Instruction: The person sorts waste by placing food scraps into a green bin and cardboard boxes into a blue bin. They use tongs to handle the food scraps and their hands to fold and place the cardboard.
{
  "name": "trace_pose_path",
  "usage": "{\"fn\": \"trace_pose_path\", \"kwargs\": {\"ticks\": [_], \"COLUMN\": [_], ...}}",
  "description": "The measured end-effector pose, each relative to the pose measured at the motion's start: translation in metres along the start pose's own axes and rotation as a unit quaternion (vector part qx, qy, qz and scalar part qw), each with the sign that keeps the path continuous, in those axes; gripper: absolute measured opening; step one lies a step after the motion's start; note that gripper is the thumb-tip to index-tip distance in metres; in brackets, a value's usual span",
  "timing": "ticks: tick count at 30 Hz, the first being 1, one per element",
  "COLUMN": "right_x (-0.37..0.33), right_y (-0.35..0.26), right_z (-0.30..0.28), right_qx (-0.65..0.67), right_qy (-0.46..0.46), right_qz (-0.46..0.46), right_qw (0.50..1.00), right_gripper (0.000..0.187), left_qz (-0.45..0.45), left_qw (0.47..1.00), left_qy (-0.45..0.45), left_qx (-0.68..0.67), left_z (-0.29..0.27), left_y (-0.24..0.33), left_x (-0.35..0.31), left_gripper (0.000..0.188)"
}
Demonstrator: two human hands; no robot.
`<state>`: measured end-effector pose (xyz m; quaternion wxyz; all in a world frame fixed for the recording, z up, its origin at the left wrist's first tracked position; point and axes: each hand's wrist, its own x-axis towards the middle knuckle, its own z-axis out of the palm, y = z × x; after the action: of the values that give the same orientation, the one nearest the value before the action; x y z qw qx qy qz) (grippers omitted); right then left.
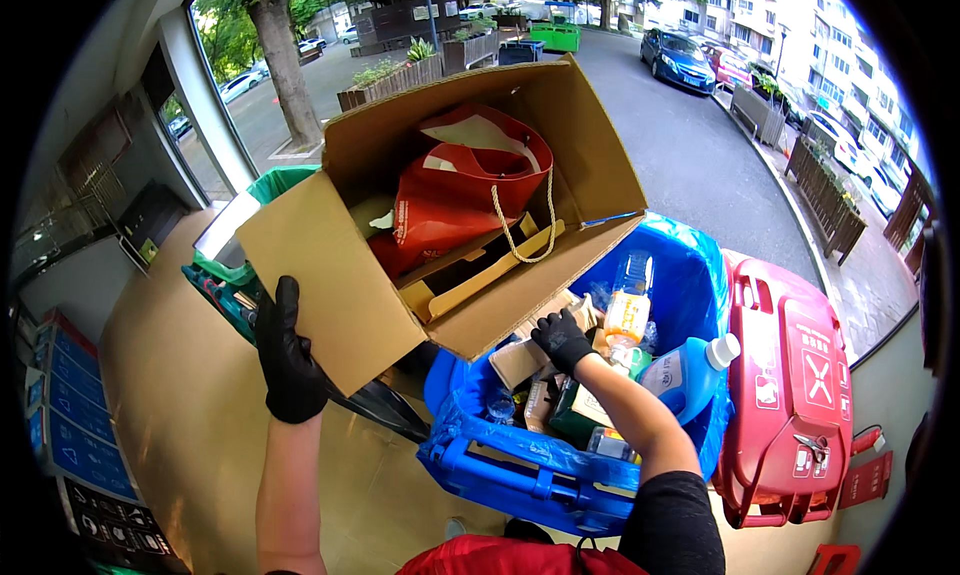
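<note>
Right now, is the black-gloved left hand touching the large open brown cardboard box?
Touching: the head view shows the left hand gripping the brown cardboard box by a flap, thumb over its edge.

You look through one fisheye view from your head, facing down and forward; your left hand [291, 363] and right hand [563, 341] show near; the road [655, 125] runs far; straight edges bend toward the dark rim.
</note>
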<state>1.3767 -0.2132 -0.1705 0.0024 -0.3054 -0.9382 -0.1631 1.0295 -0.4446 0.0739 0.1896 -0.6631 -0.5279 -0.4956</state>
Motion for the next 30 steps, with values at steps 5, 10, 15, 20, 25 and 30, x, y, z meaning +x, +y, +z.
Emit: {"fn": "trace_pose_path", "kwargs": {"ticks": [5, 10, 15, 20, 25, 30], "right_x": [-0.078, -0.158, -0.224, -0.264, -0.21, -0.146], "right_y": [0.011, -0.023, -0.062, -0.066, -0.076, -0.104], "right_z": [-0.109, -0.244, -0.327, -0.372, -0.404, -0.414], "right_qx": [0.066, 0.095, 0.062, 0.008, -0.084, -0.06], "right_qy": [0.128, 0.213, 0.278, 0.372, 0.376, 0.223], "right_qz": [-0.005, 0.08, 0.203, 0.318, 0.208, 0.1], "right_qw": [0.99, 0.969, 0.937, 0.872, 0.899, 0.968], "right_gripper": [0.044, 0.046, 0.043, 0.036, 0.043, 0.063], "left_qz": [0.007, 0.06, -0.11, -0.321, -0.322, -0.336], "left_qw": [0.999, 0.995, 0.921, 0.716, 0.753, 0.757], "left_qy": [0.045, 0.08, 0.067, 0.08, 0.063, 0.039], "left_qx": [-0.028, -0.023, -0.368, -0.615, -0.571, -0.558], "left_z": [0.008, 0.01, 0.009, 0.0, 0.025, 0.018], "left_y": [-0.022, -0.013, 0.01, 0.04, 0.037, 0.048], "left_x": [-0.009, 0.0, 0.004, 0.012, -0.011, -0.016], "left_gripper": [0.048, 0.039, 0.043, 0.036, 0.02, 0.023]}}
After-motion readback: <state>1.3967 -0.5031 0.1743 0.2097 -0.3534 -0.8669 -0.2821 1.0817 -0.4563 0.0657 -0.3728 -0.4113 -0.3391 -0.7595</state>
